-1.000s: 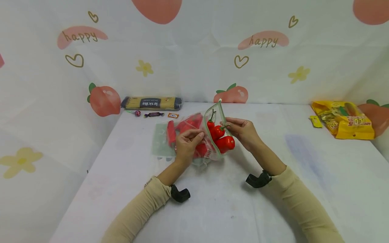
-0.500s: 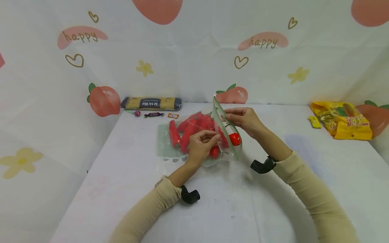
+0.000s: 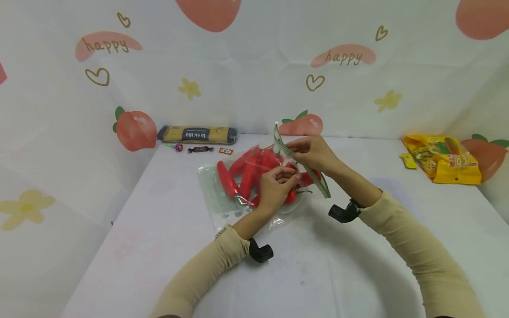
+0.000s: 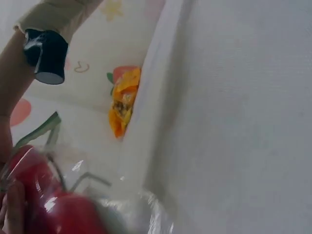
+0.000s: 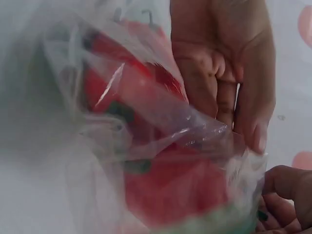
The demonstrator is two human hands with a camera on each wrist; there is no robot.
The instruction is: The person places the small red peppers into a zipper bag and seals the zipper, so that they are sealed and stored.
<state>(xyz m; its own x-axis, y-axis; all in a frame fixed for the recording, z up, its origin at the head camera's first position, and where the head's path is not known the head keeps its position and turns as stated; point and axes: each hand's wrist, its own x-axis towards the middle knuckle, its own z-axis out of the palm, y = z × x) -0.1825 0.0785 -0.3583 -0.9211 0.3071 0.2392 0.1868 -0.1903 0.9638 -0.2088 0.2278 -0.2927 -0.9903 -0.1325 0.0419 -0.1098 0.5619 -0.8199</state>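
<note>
A clear zip bag (image 3: 207,194) with a pale green panel lies on the white table, holding several red peppers (image 3: 227,180). Its green zip edge (image 3: 282,145) is raised and slants toward the right. My left hand (image 3: 274,187) pinches the film near the mouth, thumb against bent fingers. At the upper part of the zip edge, my right hand (image 3: 316,154) grips the bag between thumb and fingers. Behind the hands, some peppers are partly hidden. In the right wrist view, peppers (image 5: 175,187) with green stems show through creased film.
Along the back left lie a spaghetti packet (image 3: 199,134), a lollipop (image 3: 178,147), a purple-wrapped candy (image 3: 200,149) and an orange-wrapped candy (image 3: 226,151). At the back right are a yellow snack bag (image 3: 443,159) and a small yellow packet (image 3: 408,161). A patterned cloth (image 3: 246,66) stands behind.
Both hands have kept hold of the bag. The left hand has moved right and the right hand upward. The bag's mouth has turned from wide open to narrower, and the peppers lie deeper inside.
</note>
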